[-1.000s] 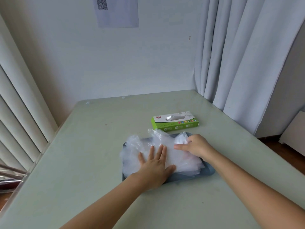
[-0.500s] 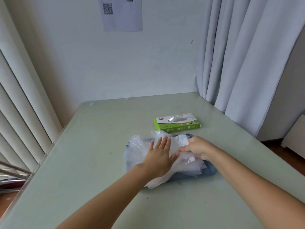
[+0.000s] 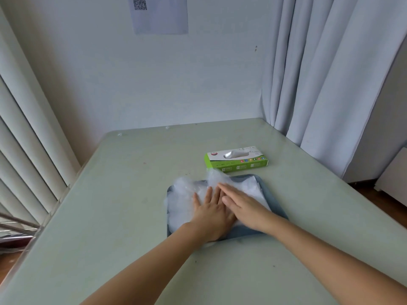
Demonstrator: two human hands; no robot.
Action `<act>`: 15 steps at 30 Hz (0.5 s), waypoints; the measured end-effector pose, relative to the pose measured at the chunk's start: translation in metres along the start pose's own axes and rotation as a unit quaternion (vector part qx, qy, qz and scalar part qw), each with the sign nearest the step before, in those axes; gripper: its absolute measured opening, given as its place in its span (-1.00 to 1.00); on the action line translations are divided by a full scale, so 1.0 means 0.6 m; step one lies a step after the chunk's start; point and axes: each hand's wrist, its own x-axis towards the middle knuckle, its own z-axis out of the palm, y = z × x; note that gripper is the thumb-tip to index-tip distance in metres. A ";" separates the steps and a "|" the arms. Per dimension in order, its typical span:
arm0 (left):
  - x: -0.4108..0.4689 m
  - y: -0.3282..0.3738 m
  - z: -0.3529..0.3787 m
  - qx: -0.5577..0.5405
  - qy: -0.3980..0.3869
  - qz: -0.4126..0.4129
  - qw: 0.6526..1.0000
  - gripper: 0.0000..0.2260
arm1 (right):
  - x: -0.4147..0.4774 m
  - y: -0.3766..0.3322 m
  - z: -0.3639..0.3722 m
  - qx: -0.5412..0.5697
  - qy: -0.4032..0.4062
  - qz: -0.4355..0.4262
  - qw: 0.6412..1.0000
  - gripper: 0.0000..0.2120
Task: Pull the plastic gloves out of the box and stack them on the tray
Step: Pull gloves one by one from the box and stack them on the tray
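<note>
A pile of clear plastic gloves (image 3: 187,194) lies on a blue-grey tray (image 3: 274,201) in the middle of the table. My left hand (image 3: 209,214) lies flat on the pile with its fingers straight and spread. My right hand (image 3: 244,205) also lies flat on the gloves, its straight fingers crossing over the left hand's fingers. Behind the tray sits the green and white glove box (image 3: 236,159), with clear plastic showing in its top slot.
The pale green table (image 3: 110,205) stands against a white wall. Vertical blinds hang along its left side, and a grey curtain (image 3: 330,73) hangs at the back right. A sheet with a QR code is on the wall.
My right hand has let go of the glove it pinched and now lies flat over the pile. My left hand stays pressed on the gloves, shifted slightly.
</note>
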 end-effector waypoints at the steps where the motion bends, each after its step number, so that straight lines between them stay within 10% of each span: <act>1: -0.003 -0.004 0.002 -0.022 0.008 -0.012 1.000 -0.38 | 0.003 0.006 -0.002 -0.060 -0.009 0.016 0.998 -0.51; 15: -0.042 -0.072 -0.063 -0.029 -0.149 -0.068 0.986 -0.02 | -0.014 0.032 -0.047 -0.231 -0.114 0.082 0.963 -0.19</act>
